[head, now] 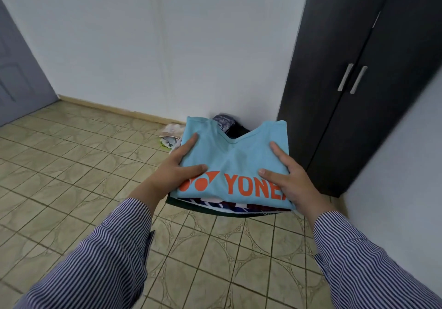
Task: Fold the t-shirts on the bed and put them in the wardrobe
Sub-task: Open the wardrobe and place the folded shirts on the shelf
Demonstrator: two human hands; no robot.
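Tiled floor under me. On it, in the corner by the wardrobe: a clothes pile, some packets.

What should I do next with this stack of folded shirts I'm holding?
Probably free your right hand and pull a wardrobe handle: both wardrobe doors are closed, and both hands, left hand included, grip the folded t-shirt stack in front of them.
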